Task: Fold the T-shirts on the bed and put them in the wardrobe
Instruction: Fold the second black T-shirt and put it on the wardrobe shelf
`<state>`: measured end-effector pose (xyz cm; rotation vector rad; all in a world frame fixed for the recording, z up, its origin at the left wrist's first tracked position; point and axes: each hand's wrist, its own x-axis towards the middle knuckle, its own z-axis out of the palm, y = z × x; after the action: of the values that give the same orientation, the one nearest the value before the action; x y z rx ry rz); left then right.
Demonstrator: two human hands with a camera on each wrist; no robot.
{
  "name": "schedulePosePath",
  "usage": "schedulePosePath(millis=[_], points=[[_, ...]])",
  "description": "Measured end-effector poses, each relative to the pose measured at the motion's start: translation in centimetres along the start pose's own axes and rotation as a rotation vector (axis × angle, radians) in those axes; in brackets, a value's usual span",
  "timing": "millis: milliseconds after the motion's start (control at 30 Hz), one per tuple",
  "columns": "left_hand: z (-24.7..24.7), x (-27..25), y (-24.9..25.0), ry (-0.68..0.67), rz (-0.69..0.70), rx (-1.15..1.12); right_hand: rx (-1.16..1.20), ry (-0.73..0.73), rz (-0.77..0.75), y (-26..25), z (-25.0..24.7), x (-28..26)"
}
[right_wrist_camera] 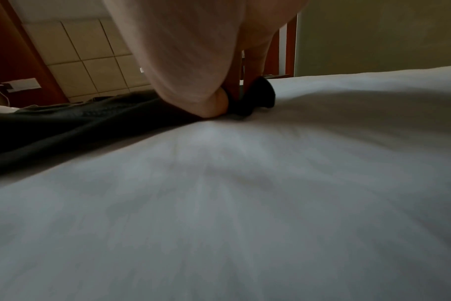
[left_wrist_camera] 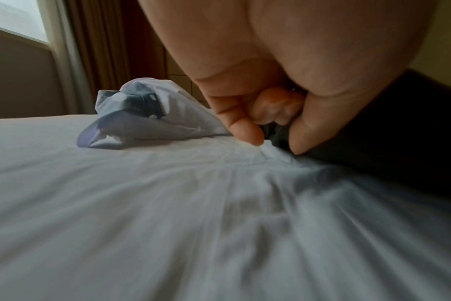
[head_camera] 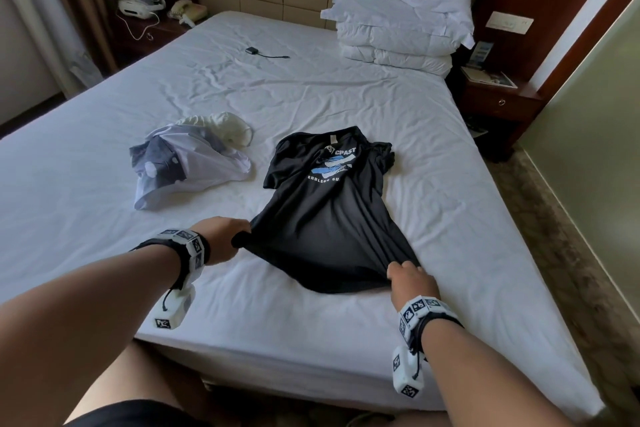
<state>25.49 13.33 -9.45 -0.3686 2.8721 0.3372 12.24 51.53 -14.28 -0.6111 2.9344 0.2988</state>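
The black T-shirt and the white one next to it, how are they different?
The black T-shirt lies spread out with its print facing up; the white T-shirt sits crumpled in a heap. The left hand and right hand grip the black one's hem; nobody touches the white one. Both lie unfolded on the bed.

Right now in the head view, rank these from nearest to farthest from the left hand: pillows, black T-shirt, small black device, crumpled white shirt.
1. Black T-shirt: its hem gripped by the left hand.
2. White shirt: just beyond, slightly left.
3. Black device: mid-bed, farther up.
4. Pillows: stacked at the headboard, far right.
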Motion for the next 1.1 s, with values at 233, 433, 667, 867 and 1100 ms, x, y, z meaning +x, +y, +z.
schedulePosePath(millis=[233, 433, 667, 867, 1100], points=[[1.6, -0.6, 0.8, -0.154, 0.084, 0.111, 0.051, 0.024, -0.041, -1.0, 0.9, -1.2], [1.8, -1.4, 1.0, 0.061, 0.038, -0.008, -0.007, 0.010, 0.013, 0.7, 0.6, -1.7], [0.4, -2.4, 0.7, 0.148, -0.045, 0.056, -0.136, -0.032, -0.032, 2.3, 0.0, -2.6], [1.0, -3.6, 0.1, -0.064, -0.080, 0.267, -0.204, -0.250, 0.004, 2.4, -1.7, -3.6], [1.4, -4.2, 0.0, -0.215, -0.123, 0.463, -0.215, -0.404, 0.052, 2.5, -4.4, -5.2]])
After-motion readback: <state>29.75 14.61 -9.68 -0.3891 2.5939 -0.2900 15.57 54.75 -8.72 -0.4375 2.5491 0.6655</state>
